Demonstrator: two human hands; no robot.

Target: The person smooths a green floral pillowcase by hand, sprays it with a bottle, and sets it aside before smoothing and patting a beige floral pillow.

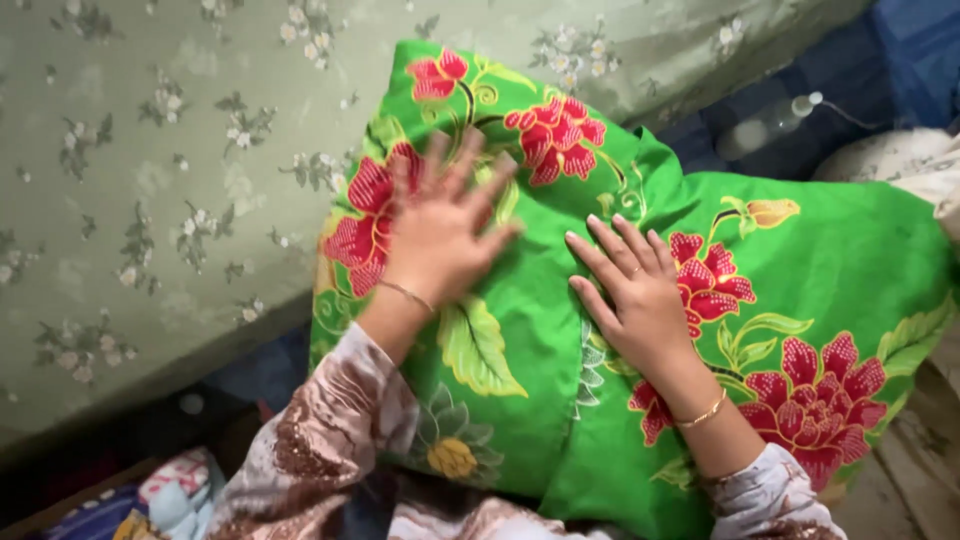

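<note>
A bright green pillow (850,250) printed with red flowers and yellow-green leaves lies across the middle and right of the head view. My left hand (440,235) presses flat on its upper left part, fingers spread and blurred by motion. Flat beside it on the pillow's middle rests my right hand (635,290), fingers together and pointing up-left. Both wrists wear thin gold bracelets, and both sleeves are brown-and-white patterned. Neither hand grips anything.
A pale green sheet with small white flower sprigs (150,180) covers the bed at left and top. A clear plastic bottle (770,125) lies on dark blue fabric at top right. Mixed coloured cloths (170,495) sit at bottom left.
</note>
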